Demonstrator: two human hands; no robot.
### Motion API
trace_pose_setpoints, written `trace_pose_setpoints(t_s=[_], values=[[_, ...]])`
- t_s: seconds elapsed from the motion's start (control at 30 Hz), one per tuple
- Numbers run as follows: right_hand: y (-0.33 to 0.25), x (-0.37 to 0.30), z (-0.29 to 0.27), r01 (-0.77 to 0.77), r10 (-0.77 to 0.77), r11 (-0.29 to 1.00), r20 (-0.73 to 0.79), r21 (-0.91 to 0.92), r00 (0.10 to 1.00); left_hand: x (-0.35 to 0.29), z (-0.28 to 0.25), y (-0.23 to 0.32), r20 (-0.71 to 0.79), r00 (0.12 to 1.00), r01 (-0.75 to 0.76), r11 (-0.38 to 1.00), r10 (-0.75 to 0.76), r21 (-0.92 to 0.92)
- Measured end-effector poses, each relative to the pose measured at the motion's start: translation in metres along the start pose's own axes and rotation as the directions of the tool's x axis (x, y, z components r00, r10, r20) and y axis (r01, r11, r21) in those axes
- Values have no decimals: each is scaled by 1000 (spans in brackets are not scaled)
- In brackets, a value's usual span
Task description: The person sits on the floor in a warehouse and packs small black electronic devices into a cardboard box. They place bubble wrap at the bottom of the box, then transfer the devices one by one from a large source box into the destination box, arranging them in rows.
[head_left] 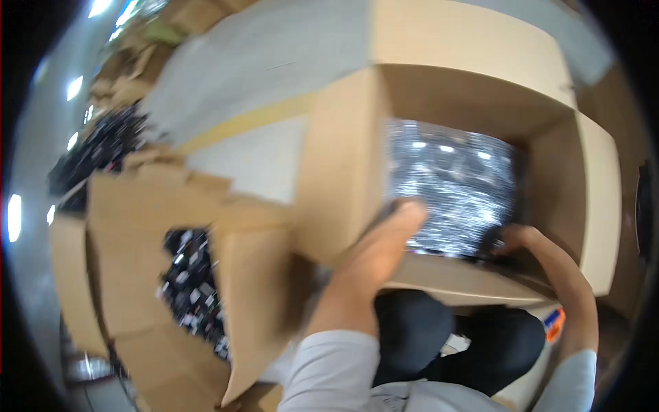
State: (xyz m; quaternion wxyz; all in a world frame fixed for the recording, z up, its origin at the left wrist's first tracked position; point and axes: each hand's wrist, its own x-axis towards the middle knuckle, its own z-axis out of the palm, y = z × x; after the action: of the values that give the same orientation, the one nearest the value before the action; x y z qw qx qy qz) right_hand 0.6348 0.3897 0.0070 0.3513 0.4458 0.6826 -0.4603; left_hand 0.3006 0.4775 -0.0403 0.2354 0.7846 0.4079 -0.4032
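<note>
A wide bundle in shiny, clear-looking wrap [453, 185] lies inside a large open cardboard box [473, 34] in front of me. Its silvery surface glints, and what is under the wrap is too blurred to make out. My left hand [410, 211] grips the bundle's near left edge, the fingers curled and partly hidden. At the near right corner my right hand [515, 239] is closed on the same bundle, its fingertips sunk in shadow by the box wall. Both forearms reach over the near side of the box.
To the left stands another open carton [151, 254] with many small dark pieces [195, 288] inside. A dark heap [103, 147] and more cardboard lie farther left. A yellow line [247, 123] crosses the grey floor. An orange and blue object [555, 324] lies beside my right knee.
</note>
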Motion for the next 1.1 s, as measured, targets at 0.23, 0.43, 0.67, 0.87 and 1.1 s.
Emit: trace_pose_setpoints(t_s=[0.23, 0.43, 0.67, 0.87, 1.1], values=[[-61, -81, -22, 76, -34, 996, -550, 54, 835, -285, -107, 7, -870, 416, -526, 850, 266, 9], [-129, -199, 38, 434, 125, 780, -792, 451, 598, -505, -6, -123, -983, -4, -174, 968, -183, -180], [-154, -179, 55, 322, 308, 835, -863, 447, 400, -559, 307, -278, -322, -306, 384, 193, -896, -903], [-143, -187, 58, 300, 283, 840, -836, 453, 470, -511, 282, -260, -546, -144, 606, 362, -826, -708], [-162, -190, 57, 299, 336, 827, -844, 476, 417, -587, 303, -319, -644, 307, 587, 672, -701, -452]])
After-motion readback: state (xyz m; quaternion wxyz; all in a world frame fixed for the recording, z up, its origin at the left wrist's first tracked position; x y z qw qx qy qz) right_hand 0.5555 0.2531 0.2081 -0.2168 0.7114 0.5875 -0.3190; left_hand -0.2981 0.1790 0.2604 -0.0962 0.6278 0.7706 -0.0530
